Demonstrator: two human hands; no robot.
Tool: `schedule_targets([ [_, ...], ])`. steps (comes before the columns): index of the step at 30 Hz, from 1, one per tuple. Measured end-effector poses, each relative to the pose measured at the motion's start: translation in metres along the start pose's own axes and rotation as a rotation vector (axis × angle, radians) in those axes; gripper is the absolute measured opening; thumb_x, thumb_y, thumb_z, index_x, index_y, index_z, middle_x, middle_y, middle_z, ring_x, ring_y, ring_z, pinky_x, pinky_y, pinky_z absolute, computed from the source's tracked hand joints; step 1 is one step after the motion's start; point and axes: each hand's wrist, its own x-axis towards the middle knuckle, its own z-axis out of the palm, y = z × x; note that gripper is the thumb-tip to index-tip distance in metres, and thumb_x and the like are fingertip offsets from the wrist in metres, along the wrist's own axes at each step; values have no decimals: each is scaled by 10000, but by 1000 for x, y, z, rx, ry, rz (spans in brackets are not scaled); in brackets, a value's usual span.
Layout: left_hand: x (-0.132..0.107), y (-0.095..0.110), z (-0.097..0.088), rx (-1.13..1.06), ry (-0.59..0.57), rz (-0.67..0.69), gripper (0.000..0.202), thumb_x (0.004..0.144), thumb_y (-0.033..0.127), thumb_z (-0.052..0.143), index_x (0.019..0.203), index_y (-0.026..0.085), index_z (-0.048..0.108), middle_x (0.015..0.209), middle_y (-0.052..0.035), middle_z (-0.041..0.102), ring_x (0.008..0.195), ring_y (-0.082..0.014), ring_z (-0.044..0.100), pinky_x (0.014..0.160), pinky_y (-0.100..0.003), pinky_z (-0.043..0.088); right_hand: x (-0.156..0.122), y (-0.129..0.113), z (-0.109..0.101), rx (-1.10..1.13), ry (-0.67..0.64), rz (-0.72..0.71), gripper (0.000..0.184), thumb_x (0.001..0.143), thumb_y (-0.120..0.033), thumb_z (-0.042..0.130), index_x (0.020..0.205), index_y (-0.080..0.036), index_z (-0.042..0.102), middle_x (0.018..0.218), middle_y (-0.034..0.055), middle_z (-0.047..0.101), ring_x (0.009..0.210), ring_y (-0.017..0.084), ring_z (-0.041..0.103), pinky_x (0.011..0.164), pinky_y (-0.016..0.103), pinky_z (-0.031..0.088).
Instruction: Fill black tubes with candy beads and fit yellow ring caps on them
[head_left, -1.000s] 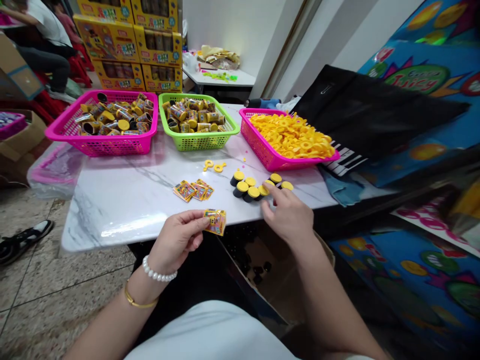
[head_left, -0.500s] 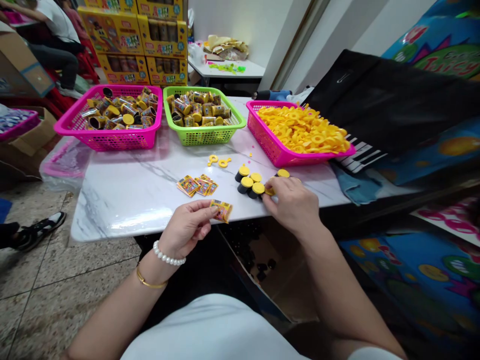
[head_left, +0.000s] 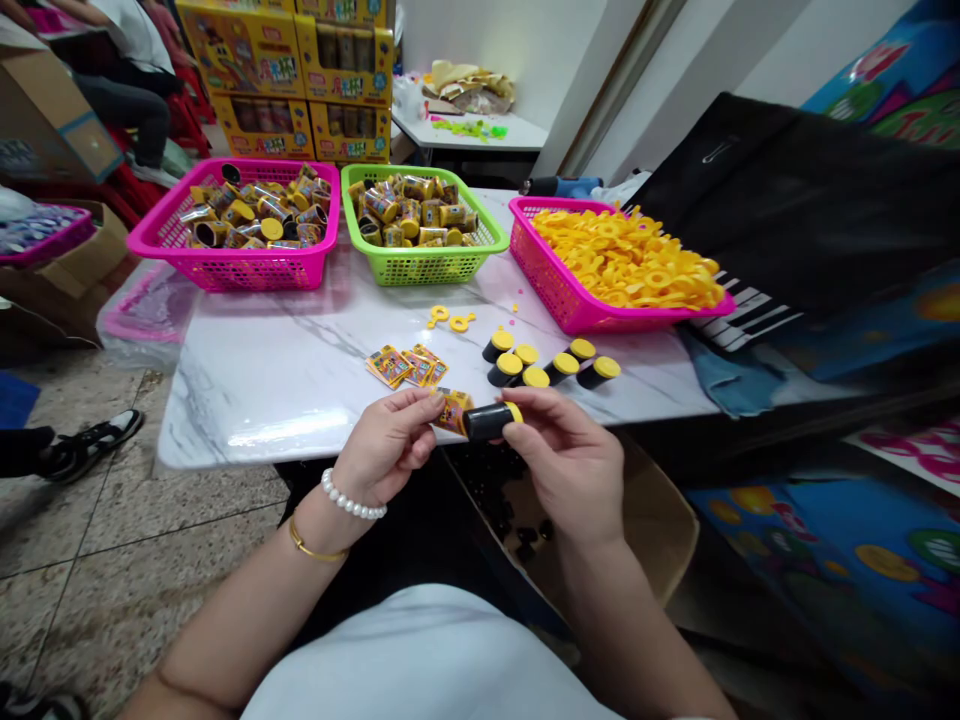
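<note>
Between thumb and fingers, my left hand (head_left: 386, 440) pinches a printed yellow label sleeve (head_left: 453, 411). My right hand (head_left: 566, 455) grips a small black cup with a yellow lid (head_left: 487, 422) by its lid end. The cup lies sideways, its black end against or just in front of the sleeve's right edge; whether it is inside cannot be made out. Several more black cups with yellow lids (head_left: 561, 367) stand upright just beyond my right hand. Past my left hand lie small stacks of printed sleeves (head_left: 390, 366). Two yellow ring pieces (head_left: 459, 322) rest farther back.
A pink basket (head_left: 247, 275) and a green basket (head_left: 427, 268) hold wrapped cups. Another pink basket (head_left: 570, 318) is heaped with yellow ring pieces. Yellow boxes (head_left: 349, 75) are stacked behind. Below the table edge sits a cardboard box (head_left: 660, 520) with black pieces.
My right hand has taken a cup from the group and brought it left to the sleeve. My left hand still holds the sleeve. The view has shifted slightly.
</note>
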Motion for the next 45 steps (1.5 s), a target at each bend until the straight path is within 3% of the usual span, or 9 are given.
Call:
schedule_targets([
  [7, -1, -3, -5, -8, -25, 1, 422, 570, 350, 905, 775, 108, 627, 593, 26, 605, 343, 5, 375, 310, -118, 122, 3, -2, 6, -282, -2, -255, 246, 848, -209, 740, 1092, -225, 712, 1045, 68, 648, 909, 189, 644, 798, 339, 581],
  [13, 0, -6, -5, 75, -4, 81, 444, 589, 431, 889, 769, 125, 620, 531, 28, 577, 349, -16, 392, 337, -136, 124, -3, 4, 12, -374, 80, -359, 249, 850, -213, 736, 1098, -217, 708, 1060, 90, 657, 936, 215, 650, 783, 352, 592],
  [17, -1, -7, -9, 95, -3, 66, 446, 629, 478, 856, 769, 121, 627, 463, 34, 530, 342, -30, 374, 336, -145, 122, -3, 6, 15, -187, 22, -228, 205, 864, -228, 723, 1066, -216, 691, 1069, 75, 657, 994, 216, 674, 868, 368, 597],
  [20, -6, -11, -12, 105, -35, 74, 456, 650, 514, 836, 742, 117, 632, 455, 17, 538, 351, -32, 355, 333, -151, 149, -4, 3, 17, -8, -25, -120, 158, 858, -217, 729, 1005, -214, 672, 1019, 42, 635, 904, 180, 706, 795, 304, 614],
  [25, -11, -12, -17, 187, 32, 305, 363, 719, 388, 838, 940, 132, 703, 698, -12, 645, 587, -64, 545, 460, -127, 355, -8, 0, 15, 34, 27, -265, 229, 832, -143, 747, 1028, -241, 682, 1040, 50, 575, 938, 215, 708, 814, 354, 622],
  [28, -12, -6, -19, 301, -157, 334, 476, 668, 265, 881, 1095, 169, 691, 939, -42, 699, 782, -113, 630, 643, -185, 499, -8, 0, 13, 34, -62, -355, 323, 817, -131, 767, 1098, -273, 696, 1058, 50, 585, 983, 232, 691, 895, 417, 600],
  [31, -10, -1, -22, 360, -303, 222, 385, 687, 265, 864, 1007, 120, 707, 851, -44, 706, 703, -104, 620, 668, -222, 511, -8, 2, 10, -110, -199, -416, 397, 812, -124, 782, 1162, -296, 709, 1085, 56, 635, 1015, 224, 665, 925, 404, 575],
  [36, -5, -6, -25, 404, -251, 189, 374, 674, 288, 870, 959, 106, 711, 815, -40, 711, 691, -106, 614, 666, -231, 499, -9, 9, 3, -253, -270, -397, 504, 823, -107, 766, 1275, -305, 665, 1109, 63, 675, 980, 207, 671, 847, 357, 598],
  [45, -7, -2, -32, 400, -307, 206, 424, 758, 352, 813, 1090, 130, 671, 847, -49, 708, 703, -132, 647, 581, -222, 509, -10, 10, 6, -419, -168, -654, 463, 791, -54, 763, 1185, -292, 711, 1090, 59, 727, 960, 215, 712, 863, 368, 617],
])
